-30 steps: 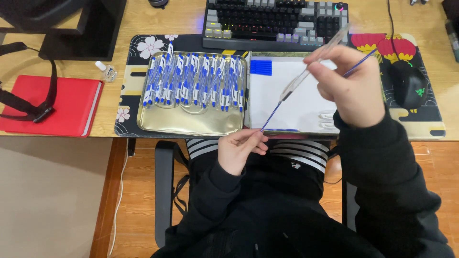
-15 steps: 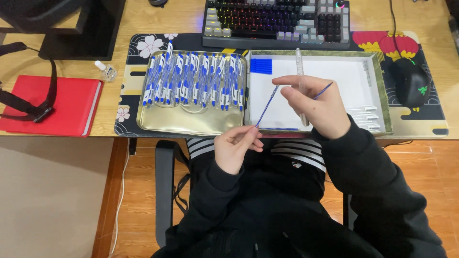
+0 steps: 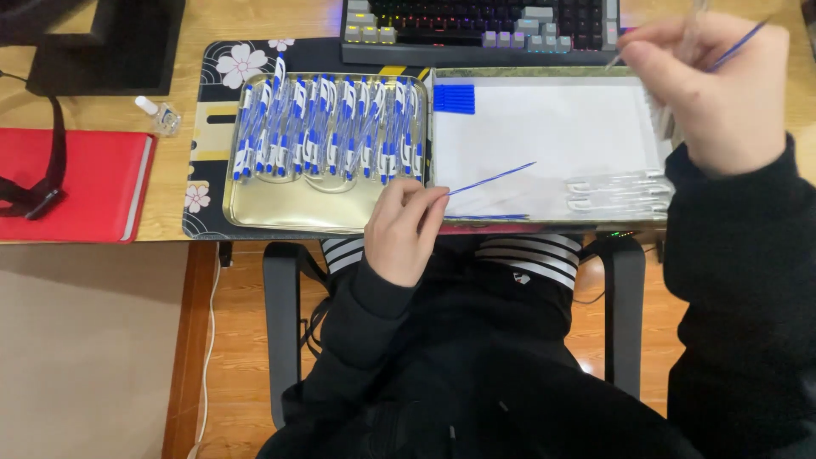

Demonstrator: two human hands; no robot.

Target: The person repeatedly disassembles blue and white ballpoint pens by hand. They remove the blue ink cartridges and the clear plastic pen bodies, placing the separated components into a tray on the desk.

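My left hand is at the desk's near edge, pinching one thin blue pen refill that points up and right over the white-lined tray. Raised at the upper right, my right hand grips a clear pen barrel together with another blue refill. Several clear barrels lie in the white tray's lower right, and a small stack of blue parts in its upper left. The gold tray on the left holds a row of several assembled blue-and-white pens.
A keyboard runs along the back edge above the trays. At the left lie a red notebook with a black strap and a small clear bottle. A dark monitor base stands at the top left. Chair arms flank my lap.
My right hand has swung up and right with the barrel and refill. The left hand now holds a separate refill low over the white tray. The view has zoomed closer.
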